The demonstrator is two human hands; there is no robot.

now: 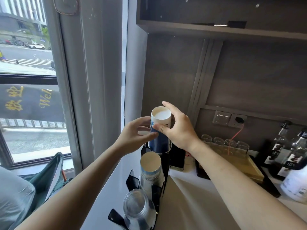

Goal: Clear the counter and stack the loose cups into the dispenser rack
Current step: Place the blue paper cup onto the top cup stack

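So both hands, left hand (pixel 132 132) and right hand (pixel 176 128), gripped the upside-down blue cup (pixel 160 130) atop the black rack (pixel 163 165) on the bench (pixel 191 205).

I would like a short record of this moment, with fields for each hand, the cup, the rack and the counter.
left hand: fingers on the blue cup's left side
right hand: fingers grip the cup near its top
blue cup: upside down, on the farthest stack
rack: black, also holds a paper cup stack and clear cups
counter: phone, tray of glasses, bottles
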